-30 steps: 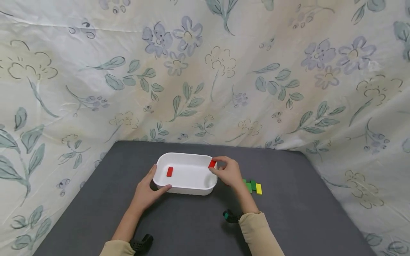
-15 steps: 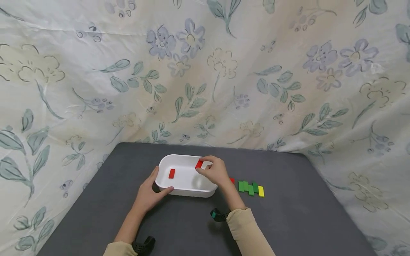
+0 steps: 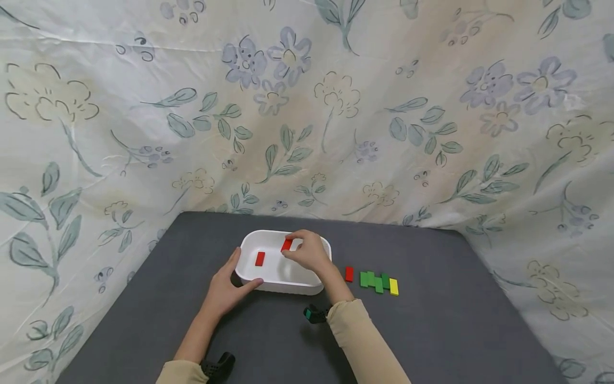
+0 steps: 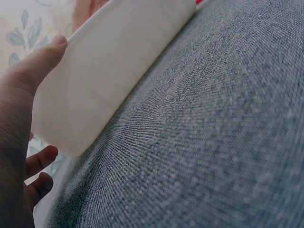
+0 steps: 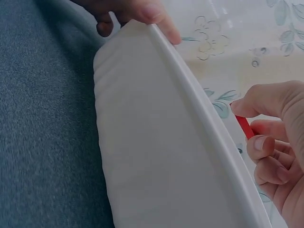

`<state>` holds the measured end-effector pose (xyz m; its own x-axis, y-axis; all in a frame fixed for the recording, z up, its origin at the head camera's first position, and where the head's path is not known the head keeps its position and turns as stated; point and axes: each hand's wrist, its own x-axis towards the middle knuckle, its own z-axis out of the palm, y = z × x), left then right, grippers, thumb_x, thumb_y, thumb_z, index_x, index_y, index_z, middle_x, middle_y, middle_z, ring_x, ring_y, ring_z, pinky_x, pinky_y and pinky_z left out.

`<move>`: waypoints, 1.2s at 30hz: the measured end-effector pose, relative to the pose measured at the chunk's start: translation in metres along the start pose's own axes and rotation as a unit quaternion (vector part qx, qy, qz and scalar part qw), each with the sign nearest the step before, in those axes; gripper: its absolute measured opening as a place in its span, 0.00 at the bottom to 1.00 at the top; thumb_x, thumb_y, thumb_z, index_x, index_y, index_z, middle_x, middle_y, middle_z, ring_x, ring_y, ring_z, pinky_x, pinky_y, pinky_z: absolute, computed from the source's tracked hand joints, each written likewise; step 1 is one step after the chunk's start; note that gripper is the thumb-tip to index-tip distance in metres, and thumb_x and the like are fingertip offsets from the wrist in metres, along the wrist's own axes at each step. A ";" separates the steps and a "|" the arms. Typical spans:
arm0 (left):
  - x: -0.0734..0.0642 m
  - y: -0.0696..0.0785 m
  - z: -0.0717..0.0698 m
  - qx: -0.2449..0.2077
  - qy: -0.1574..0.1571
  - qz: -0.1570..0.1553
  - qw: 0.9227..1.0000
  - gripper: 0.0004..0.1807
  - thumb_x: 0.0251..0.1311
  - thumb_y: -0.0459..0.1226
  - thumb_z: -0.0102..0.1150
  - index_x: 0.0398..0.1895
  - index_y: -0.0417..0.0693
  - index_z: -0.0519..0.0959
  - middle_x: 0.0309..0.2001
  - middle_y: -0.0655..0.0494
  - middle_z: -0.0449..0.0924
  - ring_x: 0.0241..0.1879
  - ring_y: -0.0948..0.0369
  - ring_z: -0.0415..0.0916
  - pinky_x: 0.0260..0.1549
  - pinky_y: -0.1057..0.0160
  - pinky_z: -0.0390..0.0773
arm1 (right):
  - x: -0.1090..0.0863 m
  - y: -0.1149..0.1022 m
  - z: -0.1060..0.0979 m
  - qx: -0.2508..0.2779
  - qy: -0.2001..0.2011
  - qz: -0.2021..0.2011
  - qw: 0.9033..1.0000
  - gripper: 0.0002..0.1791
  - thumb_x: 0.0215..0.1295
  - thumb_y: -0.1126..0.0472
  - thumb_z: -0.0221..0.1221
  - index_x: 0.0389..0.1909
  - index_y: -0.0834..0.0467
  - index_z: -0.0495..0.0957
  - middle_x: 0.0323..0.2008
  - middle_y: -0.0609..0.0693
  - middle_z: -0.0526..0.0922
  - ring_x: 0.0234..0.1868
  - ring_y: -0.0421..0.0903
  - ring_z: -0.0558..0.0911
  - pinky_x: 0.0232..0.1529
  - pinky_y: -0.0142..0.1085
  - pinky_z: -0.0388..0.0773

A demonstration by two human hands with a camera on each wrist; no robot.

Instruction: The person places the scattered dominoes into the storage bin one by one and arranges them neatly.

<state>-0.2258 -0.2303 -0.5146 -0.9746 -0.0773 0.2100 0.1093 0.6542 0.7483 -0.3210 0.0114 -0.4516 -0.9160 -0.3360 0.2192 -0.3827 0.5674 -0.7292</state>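
Observation:
A white plastic tub point(image 3: 288, 288) stands on the dark cloth, one small red domino block point(image 3: 260, 259) lying inside toward its left end. My left hand point(image 3: 225, 290) grips the tub's left front corner, thumb on the front rim and fingers round the left end. Between thumb and fingers of my right hand point(image 3: 309, 253) is pinched a second red block point(image 3: 286, 245), held over the tub's inside; the right wrist view shows this red block point(image 5: 243, 124) tilted beyond the rim. Whether it touches the tub floor cannot be told.
Right of the tub a third red block point(image 3: 349, 274) lies on the dark cloth point(image 3: 431, 320). Farther right are several green blocks point(image 3: 371, 279) side by side and a yellow block point(image 3: 394, 287). Behind the table hangs a floral curtain point(image 3: 307, 133).
My right hand has moved left with its red block, from the tub's right end to above its middle. The blocks on the table have come out from behind the right arm.

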 end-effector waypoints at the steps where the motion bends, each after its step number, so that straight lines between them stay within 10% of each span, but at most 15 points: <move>1: 0.000 0.000 0.000 0.001 -0.001 -0.002 1.000 0.64 0.54 0.61 0.77 0.86 0.44 0.52 0.84 0.42 0.54 0.81 0.39 0.55 0.72 0.33 0.62 | 0.002 -0.001 0.002 -0.006 -0.005 -0.001 1.000 0.20 0.61 0.60 0.75 0.54 0.59 0.89 0.54 0.56 0.87 0.40 0.47 0.83 0.41 0.38 0.83; 14: 0.008 -0.003 -0.002 -0.008 -0.003 0.014 1.000 0.63 0.56 0.61 0.77 0.86 0.43 0.53 0.83 0.41 0.55 0.81 0.40 0.55 0.74 0.35 0.60 | 0.026 0.001 0.020 -0.049 -0.068 0.013 0.996 0.22 0.62 0.59 0.73 0.56 0.61 0.87 0.56 0.57 0.87 0.63 0.55 0.82 0.67 0.51 0.77; 36: 0.026 -0.006 -0.007 -0.006 -0.010 0.018 1.000 0.62 0.56 0.57 0.78 0.85 0.43 0.54 0.83 0.43 0.56 0.80 0.39 0.57 0.72 0.35 0.63 | 0.044 -0.022 0.056 -0.146 -0.129 0.048 0.980 0.21 0.63 0.62 0.73 0.57 0.61 0.87 0.52 0.55 0.89 0.46 0.49 0.80 0.57 0.43 0.82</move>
<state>-0.2509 -0.2420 -0.5093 -0.9738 -0.0392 0.2241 0.1462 0.6468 0.7485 -0.3462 -0.0584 -0.4624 -0.9030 -0.4278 -0.0394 -0.3492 0.7842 -0.5129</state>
